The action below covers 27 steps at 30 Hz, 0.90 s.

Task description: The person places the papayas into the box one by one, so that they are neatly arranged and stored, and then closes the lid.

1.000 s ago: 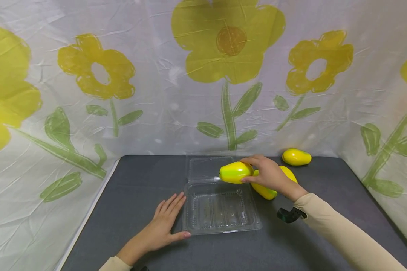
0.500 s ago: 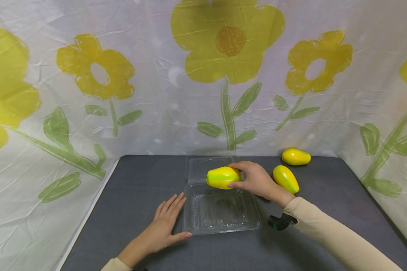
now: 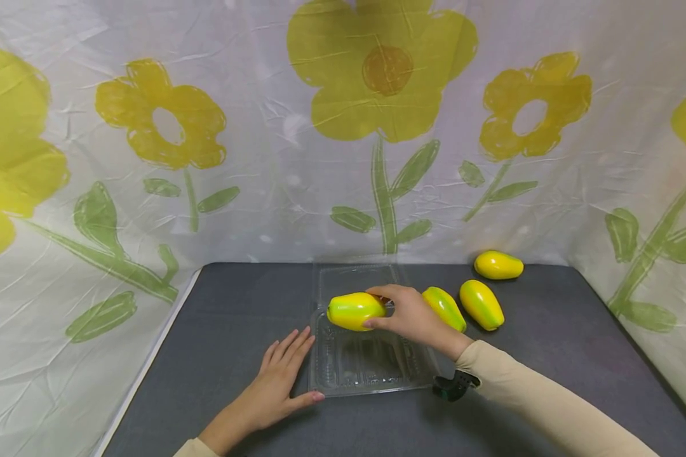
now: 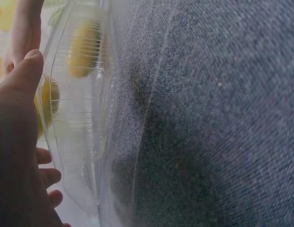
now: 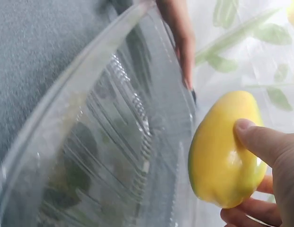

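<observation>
The right hand (image 3: 411,317) has carried a yellow-green mango (image 3: 356,311) leftward. A second ago the mango was beside the clear plastic box (image 3: 371,365); now it hangs just above the box's open tray, not yet inside. The grip is clamped on the mango, thumb on top and fingers underneath. This looks like the first fruit going into the box.

The left hand (image 3: 277,381) has stayed flat on the grey desk (image 3: 217,343), fingers straight, touching the box's left edge.

Count: four mangoes, one held, three (image 3: 444,308) (image 3: 481,304) (image 3: 498,264) lying on the desk. One box. Two hands.
</observation>
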{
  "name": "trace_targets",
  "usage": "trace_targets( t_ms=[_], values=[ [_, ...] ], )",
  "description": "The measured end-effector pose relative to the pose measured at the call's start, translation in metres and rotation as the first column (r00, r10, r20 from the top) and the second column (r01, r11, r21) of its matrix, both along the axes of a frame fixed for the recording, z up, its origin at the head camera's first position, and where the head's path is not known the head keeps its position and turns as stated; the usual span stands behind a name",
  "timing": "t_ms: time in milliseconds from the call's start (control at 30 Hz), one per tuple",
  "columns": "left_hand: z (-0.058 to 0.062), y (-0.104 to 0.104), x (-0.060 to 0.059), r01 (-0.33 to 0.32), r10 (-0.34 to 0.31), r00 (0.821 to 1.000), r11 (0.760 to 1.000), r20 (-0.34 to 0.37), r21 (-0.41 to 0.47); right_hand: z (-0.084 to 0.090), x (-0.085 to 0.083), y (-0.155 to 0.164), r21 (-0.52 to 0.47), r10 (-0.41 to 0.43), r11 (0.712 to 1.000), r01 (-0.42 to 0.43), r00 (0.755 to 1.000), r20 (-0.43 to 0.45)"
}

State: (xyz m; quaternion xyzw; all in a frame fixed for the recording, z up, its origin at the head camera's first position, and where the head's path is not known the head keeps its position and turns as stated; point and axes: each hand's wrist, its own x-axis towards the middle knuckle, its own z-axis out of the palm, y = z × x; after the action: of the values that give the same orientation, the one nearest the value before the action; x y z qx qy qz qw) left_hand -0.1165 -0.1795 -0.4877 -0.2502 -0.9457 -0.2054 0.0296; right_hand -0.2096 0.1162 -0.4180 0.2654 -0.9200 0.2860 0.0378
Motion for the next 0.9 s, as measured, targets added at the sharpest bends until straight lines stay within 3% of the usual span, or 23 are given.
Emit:
trace_targets(
  t_ms=[300,600,900],
  values=[
    [0.001,0.0,0.003,-0.023,0.023,1.0,1.0,0.003,-0.006,-0.012,0.004,-0.018,-0.029,0.014,0.999,-0.014,1.0,-0.004],
    [0.0,0.002,0.004,-0.03,0.03,1.0,0.999,0.008,-0.023,-0.019,0.006,-0.027,-0.036,-0.023,0.999,0.024,1.0,0.02],
    [0.0,0.001,0.004,-0.047,0.047,0.999,0.998,0.01,-0.034,-0.031,0.004,-0.032,-0.022,0.004,1.0,-0.003,1.0,0.023]
  ],
)
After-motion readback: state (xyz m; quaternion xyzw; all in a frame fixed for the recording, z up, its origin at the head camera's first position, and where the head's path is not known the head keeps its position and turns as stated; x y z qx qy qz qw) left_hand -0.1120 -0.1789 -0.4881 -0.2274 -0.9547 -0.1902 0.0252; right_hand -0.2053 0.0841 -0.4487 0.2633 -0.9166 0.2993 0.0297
